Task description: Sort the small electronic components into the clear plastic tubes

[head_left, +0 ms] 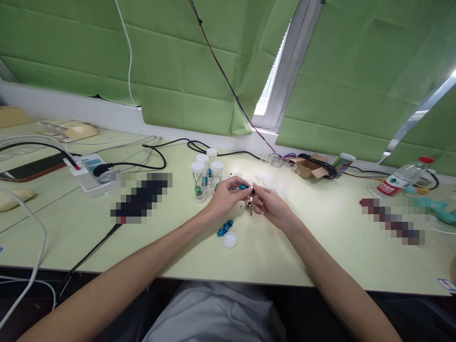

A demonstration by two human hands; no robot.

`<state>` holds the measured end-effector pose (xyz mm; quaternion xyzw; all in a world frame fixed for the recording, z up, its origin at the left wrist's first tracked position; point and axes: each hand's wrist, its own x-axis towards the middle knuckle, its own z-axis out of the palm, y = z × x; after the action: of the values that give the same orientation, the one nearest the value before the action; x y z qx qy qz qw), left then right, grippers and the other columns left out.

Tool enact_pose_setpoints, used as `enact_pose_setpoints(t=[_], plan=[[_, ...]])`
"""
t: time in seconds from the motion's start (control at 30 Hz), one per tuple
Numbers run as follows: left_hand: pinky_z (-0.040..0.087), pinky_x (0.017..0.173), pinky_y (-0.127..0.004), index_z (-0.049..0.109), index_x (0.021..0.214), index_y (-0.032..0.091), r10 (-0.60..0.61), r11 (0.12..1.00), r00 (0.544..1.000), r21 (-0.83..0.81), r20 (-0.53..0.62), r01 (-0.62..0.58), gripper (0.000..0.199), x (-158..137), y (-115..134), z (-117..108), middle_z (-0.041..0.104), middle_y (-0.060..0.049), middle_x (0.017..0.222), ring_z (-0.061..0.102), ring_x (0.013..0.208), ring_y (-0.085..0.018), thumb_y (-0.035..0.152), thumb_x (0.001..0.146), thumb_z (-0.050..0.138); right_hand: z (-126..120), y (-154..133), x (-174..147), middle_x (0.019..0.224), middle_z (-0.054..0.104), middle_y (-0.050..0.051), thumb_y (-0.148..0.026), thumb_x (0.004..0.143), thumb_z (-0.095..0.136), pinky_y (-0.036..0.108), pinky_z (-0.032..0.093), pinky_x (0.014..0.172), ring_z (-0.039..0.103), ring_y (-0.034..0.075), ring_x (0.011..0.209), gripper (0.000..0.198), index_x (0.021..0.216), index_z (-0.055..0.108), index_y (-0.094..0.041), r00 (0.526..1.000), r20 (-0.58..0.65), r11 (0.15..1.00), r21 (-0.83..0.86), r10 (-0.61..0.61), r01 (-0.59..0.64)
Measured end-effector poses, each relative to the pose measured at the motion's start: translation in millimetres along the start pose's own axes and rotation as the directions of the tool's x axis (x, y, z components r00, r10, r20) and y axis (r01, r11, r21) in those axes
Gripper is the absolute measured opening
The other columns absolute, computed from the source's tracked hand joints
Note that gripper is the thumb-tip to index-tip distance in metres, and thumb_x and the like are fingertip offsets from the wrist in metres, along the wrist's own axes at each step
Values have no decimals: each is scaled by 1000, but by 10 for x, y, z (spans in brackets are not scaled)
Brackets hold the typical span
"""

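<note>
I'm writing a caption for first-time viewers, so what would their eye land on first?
Probably the left hand and right hand, fingertips meeting at a small dark piece mid-table. White-capped clear tubes stand beyond and left of them, while a shiny blue piece lies nearer, beside a white cap. Green blinds fill the background.

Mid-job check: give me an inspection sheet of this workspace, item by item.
Surface: pale table, a seam showing at left.
Work items: blue part beside a white lid; four capped tubes stand farther back.
Clutter: phone at left; box, can and bottle at right.
Hands: left hand and right hand meet, closed on small parts.
Cables: black cable loops from the power strip; wires hang down.
Surroundings: green blinds behind; other people, nothing seen.
</note>
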<state>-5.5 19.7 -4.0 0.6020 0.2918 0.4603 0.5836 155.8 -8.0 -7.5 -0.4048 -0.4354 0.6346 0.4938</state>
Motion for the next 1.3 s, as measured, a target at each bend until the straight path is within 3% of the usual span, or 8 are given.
enact_pose_setpoints(t=[0.27,0.53,1.03,1.3], plan=[[51,68,-31,65,89,17,44,999,997,-28,62,-42,30,20,-82,-40,65,-2,87,63,67,-13,39,73,78,45,-47,-43,47,29,-10,-62,71,77,25,22,43,34,7,40,52,64,50,-19,999,-33,998,-51,21,-23],[50,67,-30,65,88,17,53,998,995,-42,82,-49,29,16,-95,-47,64,-2,83,62,66,-13,39,74,78,40,-44,-46,46,27,-10,-60,74,76,26,21,43,30,7,40,49,64,49,-20,999,-33,998,-49,38,-40],[50,68,-29,66,85,17,1,993,1000,-116,2,0,24,5,-29,10,65,0,71,60,62,-12,32,72,80,41,-31,-35,47,33,-9,-67,72,74,25,27,44,35,7,42,53,67,55,-18,999,-4,999,-7,47,-47],[50,70,-29,65,83,16,-46,981,998,-190,-51,35,26,-2,-4,20,63,1,68,60,63,-11,30,70,83,35,-38,-44,53,41,-8,-56,71,80,25,32,45,39,8,43,46,72,51,-20,1000,5,1000,-12,-4,4]])
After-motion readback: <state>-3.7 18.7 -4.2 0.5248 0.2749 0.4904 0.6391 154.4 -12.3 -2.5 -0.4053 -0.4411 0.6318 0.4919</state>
